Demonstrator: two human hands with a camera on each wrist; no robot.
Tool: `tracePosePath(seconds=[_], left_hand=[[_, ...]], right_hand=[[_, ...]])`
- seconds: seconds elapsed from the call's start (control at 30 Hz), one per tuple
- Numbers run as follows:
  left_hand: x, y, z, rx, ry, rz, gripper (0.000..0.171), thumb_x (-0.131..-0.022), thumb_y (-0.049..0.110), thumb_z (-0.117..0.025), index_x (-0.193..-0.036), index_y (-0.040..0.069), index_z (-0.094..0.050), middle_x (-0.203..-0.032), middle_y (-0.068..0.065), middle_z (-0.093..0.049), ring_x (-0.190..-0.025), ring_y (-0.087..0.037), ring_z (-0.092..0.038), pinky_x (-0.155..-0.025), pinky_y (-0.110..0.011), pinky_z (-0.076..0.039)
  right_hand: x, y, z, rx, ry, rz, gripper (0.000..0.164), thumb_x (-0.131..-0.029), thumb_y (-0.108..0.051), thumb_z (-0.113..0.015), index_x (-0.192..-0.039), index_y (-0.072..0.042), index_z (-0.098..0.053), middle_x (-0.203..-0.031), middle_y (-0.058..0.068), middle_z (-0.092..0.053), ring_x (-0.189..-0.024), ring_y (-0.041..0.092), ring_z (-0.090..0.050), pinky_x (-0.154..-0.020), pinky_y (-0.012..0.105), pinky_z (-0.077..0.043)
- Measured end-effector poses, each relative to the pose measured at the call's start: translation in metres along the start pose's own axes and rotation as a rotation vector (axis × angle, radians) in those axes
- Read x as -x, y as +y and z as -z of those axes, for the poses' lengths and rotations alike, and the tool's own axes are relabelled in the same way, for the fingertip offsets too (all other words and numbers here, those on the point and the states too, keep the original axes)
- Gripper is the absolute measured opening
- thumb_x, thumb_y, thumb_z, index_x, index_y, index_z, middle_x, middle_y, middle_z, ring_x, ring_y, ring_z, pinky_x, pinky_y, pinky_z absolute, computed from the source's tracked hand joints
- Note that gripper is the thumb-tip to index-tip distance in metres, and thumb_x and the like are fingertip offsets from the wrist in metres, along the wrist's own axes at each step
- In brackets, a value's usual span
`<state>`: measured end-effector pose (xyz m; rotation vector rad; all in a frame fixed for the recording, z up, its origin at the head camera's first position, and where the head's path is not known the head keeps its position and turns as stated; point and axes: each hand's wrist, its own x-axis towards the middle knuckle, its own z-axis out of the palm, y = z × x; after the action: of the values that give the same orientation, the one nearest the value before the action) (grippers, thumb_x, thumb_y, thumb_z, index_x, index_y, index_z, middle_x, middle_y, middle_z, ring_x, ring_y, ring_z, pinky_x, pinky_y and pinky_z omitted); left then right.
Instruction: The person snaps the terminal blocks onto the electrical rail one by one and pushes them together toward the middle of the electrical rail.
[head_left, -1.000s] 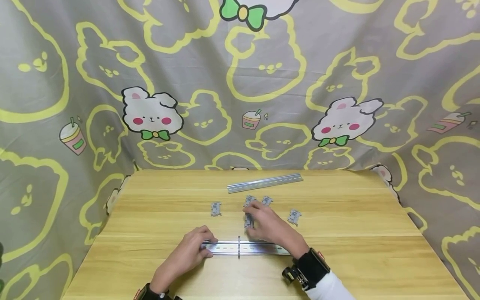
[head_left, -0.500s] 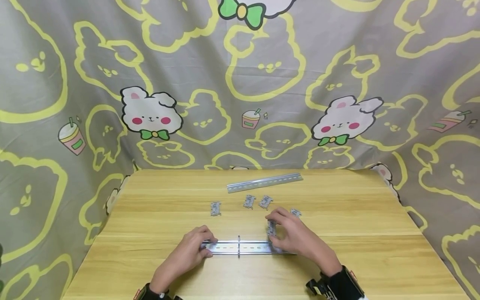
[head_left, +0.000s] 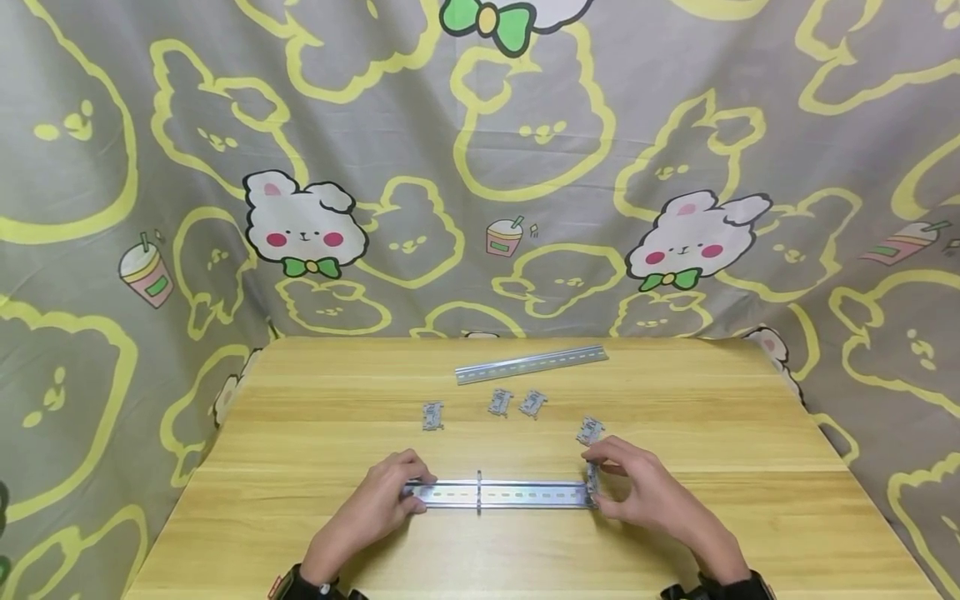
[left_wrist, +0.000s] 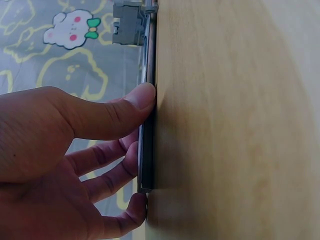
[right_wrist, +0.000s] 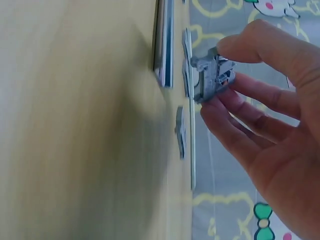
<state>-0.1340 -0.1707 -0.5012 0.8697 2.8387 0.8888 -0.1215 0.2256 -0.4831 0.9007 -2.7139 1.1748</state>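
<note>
A slotted metal DIN rail lies crosswise near the front of the table. My left hand grips its left end, thumb on the near edge and fingers along the far one, as the left wrist view also shows. One thin grey terminal block stands upright across the rail, left of its middle. Between thumb and fingertips, my right hand pinches another grey terminal block. In the head view that block overlaps the rail's right end; the right wrist view shows it raised off the table.
Behind the rail, loose grey terminal blocks lie flat: one at left, two near the middle, and one at right close to my right fingertips. A second DIN rail lies slanted farther back. A patterned curtain surrounds the table.
My right hand has carried the pinched terminal block rightward from among the loose blocks to the rail's right end. My left hand keeps its grip on the rail.
</note>
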Motion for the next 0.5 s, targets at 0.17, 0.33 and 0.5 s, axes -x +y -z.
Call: tracePosePath(seconds=[0.17, 0.33, 0.5], left_hand=[[-0.001, 0.0, 0.0, -0.003, -0.001, 0.003, 0.026, -0.073, 0.008, -0.081, -0.098, 0.007, -0.074, -0.098, 0.001, -0.065, -0.088, -0.018, -0.059, -0.075, -0.037, -0.057], [-0.001, 0.0, -0.001, -0.002, 0.0, 0.003, 0.026, -0.073, 0.008, -0.081, -0.098, 0.008, -0.074, -0.098, 0.001, -0.065, -0.088, -0.018, -0.059, -0.075, -0.036, -0.057], [0.0, 0.0, -0.001, 0.001, -0.002, 0.005, 0.026, -0.074, 0.008, -0.081, -0.098, 0.008, -0.074, -0.099, 0.001, -0.065, -0.088, -0.018, -0.059, -0.075, -0.037, -0.057]], right_hand=[[0.01, 0.006, 0.005, -0.009, 0.013, 0.003, 0.051, -0.064, 0.005, -0.08, -0.112, 0.0, -0.063, -0.109, 0.008, -0.066, -0.099, 0.026, -0.065, -0.083, 0.04, -0.058], [0.014, 0.008, 0.006, -0.019, 0.001, -0.014, 0.05, -0.064, 0.003, -0.082, -0.111, -0.001, -0.063, -0.108, 0.007, -0.067, -0.098, 0.025, -0.066, -0.083, 0.041, -0.058], [0.015, 0.01, 0.005, -0.045, -0.024, -0.046, 0.048, -0.067, 0.004, -0.081, -0.111, 0.0, -0.063, -0.109, 0.006, -0.067, -0.1, 0.025, -0.065, -0.084, 0.04, -0.057]])
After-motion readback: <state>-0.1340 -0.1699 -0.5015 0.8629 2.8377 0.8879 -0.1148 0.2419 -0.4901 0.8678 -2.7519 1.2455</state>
